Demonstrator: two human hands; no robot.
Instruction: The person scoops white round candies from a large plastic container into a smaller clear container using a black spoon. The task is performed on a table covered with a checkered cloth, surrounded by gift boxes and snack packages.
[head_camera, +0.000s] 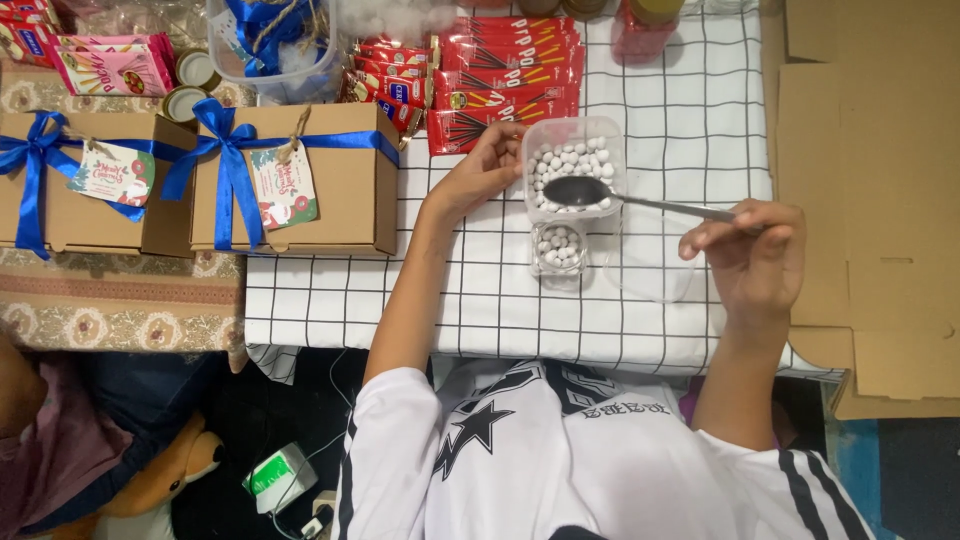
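A: Spoon (585, 191), dark metal, is hanging bowl-first over the clear plastic tub (573, 160) of small white candy balls (572, 163), in the head view, towards the far middle of the gridded white cloth (690, 120).

B: Who is holding it?

A: The right hand (752, 255) is pinching the far end of the handle, fingers curled together around it. The bowl is looking empty, as far as I can tell.

B: And the other hand?

A: The left hand (482, 168) is steadying the tub at its left wall, fingers pressed against the plastic.

B: How is that going to handle?

A: The spoon is looking stiff and light, so a pinch at the handle end is enough. I am judging the candies hard, round and apt to roll off. The tub is seeming thin and light, so gripping its side is sensible.

B: Anything nearer?

A: A small clear jar (558, 248), partly filled with the same candies, is standing just near of the tub. Brown gift boxes with blue ribbons (290, 180) are sitting left, red snack packets (505, 70) far.
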